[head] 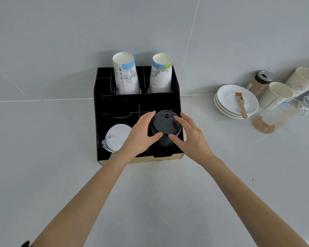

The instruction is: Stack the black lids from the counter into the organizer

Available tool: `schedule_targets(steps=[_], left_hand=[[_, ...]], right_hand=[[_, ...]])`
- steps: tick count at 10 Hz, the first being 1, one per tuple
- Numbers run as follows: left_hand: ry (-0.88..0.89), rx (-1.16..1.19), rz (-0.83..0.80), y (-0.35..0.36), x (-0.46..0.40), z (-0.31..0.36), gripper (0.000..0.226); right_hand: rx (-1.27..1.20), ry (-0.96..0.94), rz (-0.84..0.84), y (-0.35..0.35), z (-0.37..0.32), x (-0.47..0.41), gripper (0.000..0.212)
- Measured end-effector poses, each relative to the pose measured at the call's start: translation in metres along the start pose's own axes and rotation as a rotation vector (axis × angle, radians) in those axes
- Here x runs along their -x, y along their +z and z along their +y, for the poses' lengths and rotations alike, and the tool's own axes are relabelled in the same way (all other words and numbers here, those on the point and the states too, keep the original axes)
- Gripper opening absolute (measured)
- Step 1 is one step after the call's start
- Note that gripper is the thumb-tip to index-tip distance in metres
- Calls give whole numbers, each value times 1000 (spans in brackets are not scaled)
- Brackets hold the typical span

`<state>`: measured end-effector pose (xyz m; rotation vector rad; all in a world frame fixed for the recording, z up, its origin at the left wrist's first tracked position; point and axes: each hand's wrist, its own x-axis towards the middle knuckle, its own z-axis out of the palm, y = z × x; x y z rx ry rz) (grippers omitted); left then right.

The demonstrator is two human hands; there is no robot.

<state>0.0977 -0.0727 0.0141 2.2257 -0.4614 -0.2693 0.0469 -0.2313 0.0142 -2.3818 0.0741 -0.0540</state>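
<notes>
A stack of black lids (165, 126) stands in the front right compartment of the black organizer (100, 122). My left hand (141, 134) cups the stack's left side, thumb at its front. My right hand (187, 134) cups its right side, fingers on the top lid's rim. Both hands touch the stack. A stack of white lids (116, 137) leans in the front left compartment. No black lids show on the counter.
Two stacks of upside-down paper cups (126, 73) fill the organizer's rear slots. To the right sit white saucers (237, 102) with a small brush (241, 105), a shaker jar (261, 82), paper cups (278, 93), a tipped glass (273, 115) and a foil bag (308, 99).
</notes>
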Motion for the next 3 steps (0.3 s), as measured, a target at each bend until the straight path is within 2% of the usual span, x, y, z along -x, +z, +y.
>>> schedule_targets(steps=[1,3], left_hand=[[-6,-36,8,-6,1,1,70],[-35,-337,37,-30,0,11,81]], right_hand=[[71,-27,-10,-5,-4,-1,58],[366,-42,-53,-23,-23,-8,63]])
